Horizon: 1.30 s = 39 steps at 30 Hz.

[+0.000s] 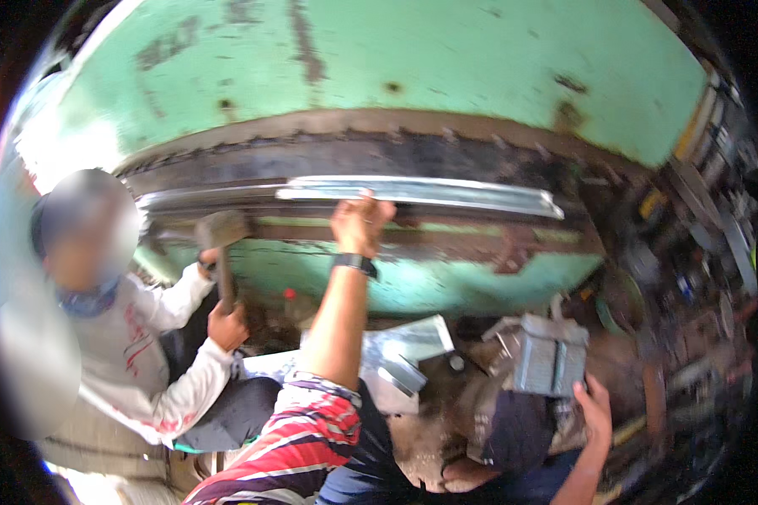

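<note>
My left hand, with a dark watch on its wrist, reaches forward to a long shiny metal strip. Its fingers are closed at the strip's near edge, the fingertips over the metal. The strip lies lengthwise along the dark bed of a large green machine. At the lower right, my right hand has its fingers apart, close to the corner of a grey ribbed metal piece. Whether it touches that piece I cannot tell.
On the left a co-worker in a white top sits holding a mallet upright near the machine bed. Sheet metal offcuts lie below the machine. Cluttered scrap and metal bars crowd the right side.
</note>
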{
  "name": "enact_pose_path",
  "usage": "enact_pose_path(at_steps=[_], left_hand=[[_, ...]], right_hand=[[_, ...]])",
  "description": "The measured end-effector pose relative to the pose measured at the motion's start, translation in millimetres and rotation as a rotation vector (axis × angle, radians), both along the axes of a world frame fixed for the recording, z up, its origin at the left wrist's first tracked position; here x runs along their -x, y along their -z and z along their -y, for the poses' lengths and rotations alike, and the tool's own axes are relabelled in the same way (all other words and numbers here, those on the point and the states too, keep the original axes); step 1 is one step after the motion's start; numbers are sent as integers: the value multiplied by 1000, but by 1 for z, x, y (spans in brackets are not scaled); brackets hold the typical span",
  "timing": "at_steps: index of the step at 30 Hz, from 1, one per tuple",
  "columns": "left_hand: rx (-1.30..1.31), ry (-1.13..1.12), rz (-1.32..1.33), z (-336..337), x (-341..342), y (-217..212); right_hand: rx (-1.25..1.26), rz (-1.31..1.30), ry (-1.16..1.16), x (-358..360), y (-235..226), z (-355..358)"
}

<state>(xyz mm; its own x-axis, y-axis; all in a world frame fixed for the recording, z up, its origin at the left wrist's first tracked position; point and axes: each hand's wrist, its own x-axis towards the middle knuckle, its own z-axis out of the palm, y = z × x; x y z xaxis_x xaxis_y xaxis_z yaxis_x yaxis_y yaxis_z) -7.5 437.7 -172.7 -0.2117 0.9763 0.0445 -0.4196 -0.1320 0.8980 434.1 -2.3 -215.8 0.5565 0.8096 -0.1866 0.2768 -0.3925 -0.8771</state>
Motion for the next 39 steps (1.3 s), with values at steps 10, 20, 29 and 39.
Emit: enact_pose_path(at_steps=[10, 20, 29, 39], left_hand=[[37, 2, 405, 17, 0, -7], [55, 16, 417, 20, 0, -10], [-61, 10, 214, 2, 27, 8], [-1, -34, 390, 19, -5, -22]], right_hand=[[-31, 30, 9, -9, 7, -8], [-62, -40, -18, -4, 8, -5], [31, 52, -48, 2, -11, -18], [45, 45, 32, -8, 7, -5]])
